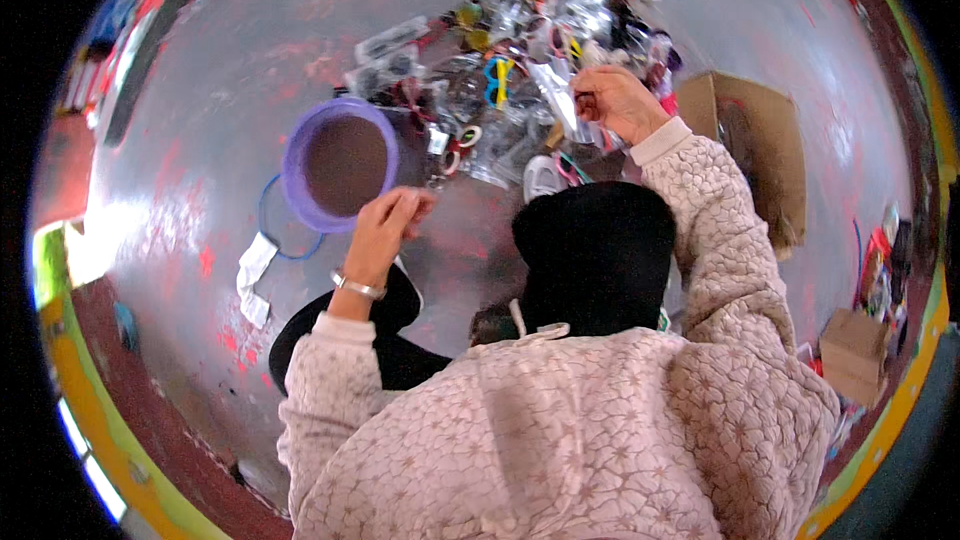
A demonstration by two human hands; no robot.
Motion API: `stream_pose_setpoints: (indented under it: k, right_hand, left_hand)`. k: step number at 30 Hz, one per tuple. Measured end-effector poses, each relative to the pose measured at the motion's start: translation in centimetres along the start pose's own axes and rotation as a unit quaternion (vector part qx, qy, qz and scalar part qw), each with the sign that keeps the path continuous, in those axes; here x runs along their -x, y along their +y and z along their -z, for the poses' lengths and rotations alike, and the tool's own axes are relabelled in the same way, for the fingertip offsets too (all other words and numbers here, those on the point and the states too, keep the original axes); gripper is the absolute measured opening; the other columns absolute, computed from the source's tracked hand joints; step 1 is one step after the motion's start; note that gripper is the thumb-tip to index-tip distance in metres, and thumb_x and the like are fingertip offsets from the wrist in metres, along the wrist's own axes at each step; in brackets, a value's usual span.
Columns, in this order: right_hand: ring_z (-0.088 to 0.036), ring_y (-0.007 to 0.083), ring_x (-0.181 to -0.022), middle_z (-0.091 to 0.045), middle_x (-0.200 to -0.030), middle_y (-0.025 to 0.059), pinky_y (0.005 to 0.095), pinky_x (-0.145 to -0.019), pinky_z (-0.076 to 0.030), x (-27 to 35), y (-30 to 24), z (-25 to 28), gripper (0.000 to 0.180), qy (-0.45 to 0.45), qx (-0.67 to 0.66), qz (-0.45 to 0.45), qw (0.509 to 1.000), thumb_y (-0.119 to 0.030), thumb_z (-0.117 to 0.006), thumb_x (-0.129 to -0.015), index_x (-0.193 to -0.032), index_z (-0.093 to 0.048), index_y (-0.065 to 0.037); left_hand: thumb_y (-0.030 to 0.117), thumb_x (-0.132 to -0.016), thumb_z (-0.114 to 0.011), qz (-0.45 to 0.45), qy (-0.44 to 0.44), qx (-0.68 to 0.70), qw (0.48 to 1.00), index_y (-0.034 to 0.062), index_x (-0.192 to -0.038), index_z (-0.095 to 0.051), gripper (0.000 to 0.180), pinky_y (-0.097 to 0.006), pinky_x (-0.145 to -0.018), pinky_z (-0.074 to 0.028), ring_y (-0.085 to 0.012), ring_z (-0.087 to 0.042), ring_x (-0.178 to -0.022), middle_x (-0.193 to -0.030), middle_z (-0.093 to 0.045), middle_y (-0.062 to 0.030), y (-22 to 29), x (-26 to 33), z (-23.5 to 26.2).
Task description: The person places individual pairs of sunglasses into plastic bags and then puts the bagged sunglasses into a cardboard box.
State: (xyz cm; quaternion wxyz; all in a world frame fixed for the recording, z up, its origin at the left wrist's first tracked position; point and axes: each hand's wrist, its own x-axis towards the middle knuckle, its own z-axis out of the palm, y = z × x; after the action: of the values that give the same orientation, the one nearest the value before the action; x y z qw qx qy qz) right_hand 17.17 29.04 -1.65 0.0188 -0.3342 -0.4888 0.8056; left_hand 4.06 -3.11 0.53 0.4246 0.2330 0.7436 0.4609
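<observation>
Gripping a clear packet [572,112] in right hand [615,100], fingers closed on its upper edge, packet hanging down over near edge of the pile [530,50]. Lying far-centre on the grey floor [200,120]: that pile, a heap of small bagged items, bright plastic pieces showing through, yellow, blue, pink. Contents of the held packet too small to tell.

Hovering left hand [388,225] just beside the purple basin [340,165], near its right rim, fingertips pinched narrow; pinching something or nothing, cannot tell. Basin standing left of the pile, inside looking brown and bare.

Judging the step as sorting: lifting one packet clear of the heap while the other hand is working at the basin. Next move likely calling for a firm hold on the slippery film and a short carry leftward, clearing the basin rim.

Further out: blue ring [272,230] and white scrap [252,275] on the floor left of the basin, cardboard box [760,145] at right edge, smaller box [852,352] lower right.
</observation>
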Motion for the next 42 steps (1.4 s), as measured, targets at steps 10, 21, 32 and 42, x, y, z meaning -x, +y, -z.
stream_pose_setpoints:
  k: [10,21,32,42]
  right_hand:
    - [-0.052,0.0108,-0.05,-0.055,-0.061,0.0029,0.0224,-0.047,-0.041,3.7,-4.0,-17.8,0.014,-0.116,0.267,0.126,0.948,-0.015,-0.054,-0.079,-0.072,-0.056,-0.003]
    - [-0.053,0.0326,-0.093,-0.052,-0.104,0.0205,0.0373,-0.081,-0.042,3.1,2.5,-24.4,0.031,0.042,0.32,0.53,0.784,-0.023,-0.056,-0.08,-0.102,-0.054,-0.001]
    - [-0.035,0.0362,-0.12,-0.038,-0.128,0.0229,0.0468,-0.099,-0.024,1.9,7.9,-27.7,0.054,-0.024,0.479,0.477,0.737,-0.041,-0.033,-0.09,-0.125,-0.039,0.001]
    - [-0.043,0.0333,-0.111,-0.046,-0.122,0.0186,0.0577,-0.091,-0.024,1.2,6.3,-27.4,0.065,0.007,0.475,0.49,0.731,-0.05,-0.043,-0.08,-0.126,-0.038,-0.003]
  left_hand:
    - [0.031,-0.088,-0.049,-0.076,-0.022,0.222,0.972,-0.0009,-0.089,-0.059,0.033,-0.028,-0.058,-0.047,-0.0139,-0.058,-0.065,-0.076,-0.061,-0.0072,5.9,0.5,1.9]
    - [0.01,-0.079,-0.049,-0.097,0.119,0.078,0.985,-0.003,-0.075,-0.058,0.017,-0.025,-0.05,-0.039,-0.009,-0.046,-0.055,-0.063,-0.054,-0.0014,2.5,3.4,4.1]
    - [0.028,-0.078,-0.055,-0.201,0.043,0.735,0.646,0.0038,-0.12,-0.041,0.051,-0.037,-0.087,-0.04,-0.0262,-0.051,-0.104,-0.113,-0.053,-0.0124,0.8,-0.6,0.6]
    - [0.043,-0.087,-0.035,-0.036,-0.193,0.914,0.355,0.0062,-0.132,-0.03,0.058,-0.035,-0.104,-0.019,-0.0226,-0.026,-0.128,-0.136,-0.032,-0.014,2.7,0.5,1.2]
